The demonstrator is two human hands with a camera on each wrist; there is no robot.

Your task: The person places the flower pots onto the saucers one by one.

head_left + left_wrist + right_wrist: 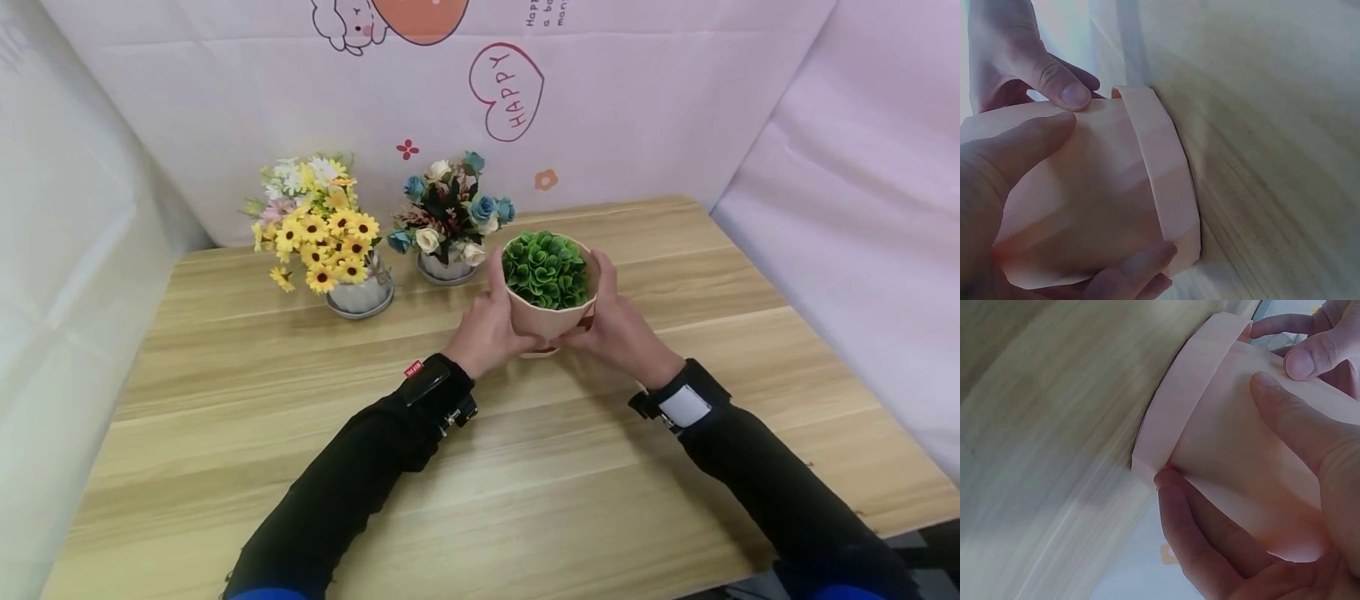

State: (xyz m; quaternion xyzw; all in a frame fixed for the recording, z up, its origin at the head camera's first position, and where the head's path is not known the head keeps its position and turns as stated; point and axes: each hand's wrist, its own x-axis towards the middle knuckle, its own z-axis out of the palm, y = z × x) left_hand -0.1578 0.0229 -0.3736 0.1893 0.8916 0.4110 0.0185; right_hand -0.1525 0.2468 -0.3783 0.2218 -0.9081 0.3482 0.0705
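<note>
A pink faceted flowerpot (547,321) holding a leafy green artificial plant (546,271) stands upright on its pink saucer (1166,169), which is on the wooden table. My left hand (487,325) grips the pot from the left, thumb (1035,140) across the near side and fingers (1138,265) curled round the far side. From the right, my right hand (618,329) grips it the same way, its thumb (1279,403) close to the left thumb. Fingertips of the right hand reach the saucer edge in the right wrist view.
Behind and to the left stands a grey pot (362,296) of yellow and white flowers (318,237). Beside it is a smaller pot (446,267) with blue and cream roses (450,208). A printed white cloth (615,108) hangs behind the wooden table (262,450).
</note>
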